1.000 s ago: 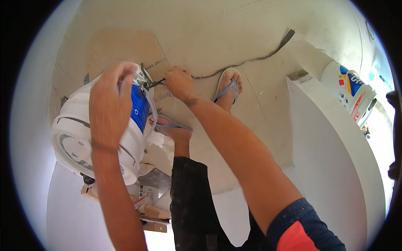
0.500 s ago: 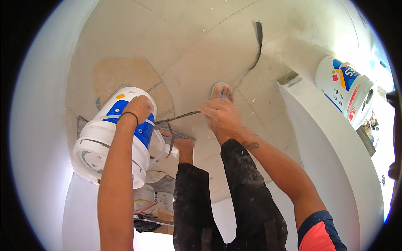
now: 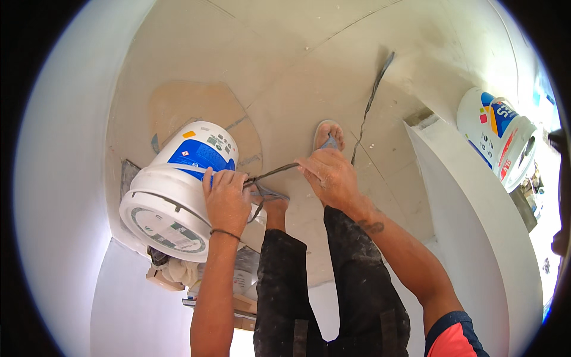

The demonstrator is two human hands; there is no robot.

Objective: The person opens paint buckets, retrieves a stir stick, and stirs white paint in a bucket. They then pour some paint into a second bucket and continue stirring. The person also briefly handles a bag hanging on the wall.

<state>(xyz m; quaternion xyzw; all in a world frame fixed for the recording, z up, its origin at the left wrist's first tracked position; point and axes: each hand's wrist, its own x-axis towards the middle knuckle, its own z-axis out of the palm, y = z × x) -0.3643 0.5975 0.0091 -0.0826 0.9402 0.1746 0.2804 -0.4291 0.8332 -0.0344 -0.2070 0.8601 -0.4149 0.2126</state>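
A white lidded bucket (image 3: 160, 221) with a blue label lies on its side at the left. My left hand (image 3: 228, 199) is closed at its pale handle (image 3: 186, 171), beside where a dark twisted cord (image 3: 269, 174) meets the bucket. A short loop of cord hangs below that hand. My right hand (image 3: 332, 178) pinches the cord, which is stretched between my hands above my sandalled feet (image 3: 329, 134). A long loose length of the cord (image 3: 375, 86) trails over the floor toward the upper right.
A second white bucket (image 3: 485, 128) stands beyond a low curved white partition (image 3: 479, 238) at the right. A white wall (image 3: 65, 172) runs along the left. A tan board piece (image 3: 178, 104) lies on the floor (image 3: 297, 71). Boxes and assorted items (image 3: 172, 275) lie behind the left bucket.
My left hand has moved off the top of the bucket to its handle side, nearer me. My right hand has moved rightward and lower, drawing the cord out from the bucket.
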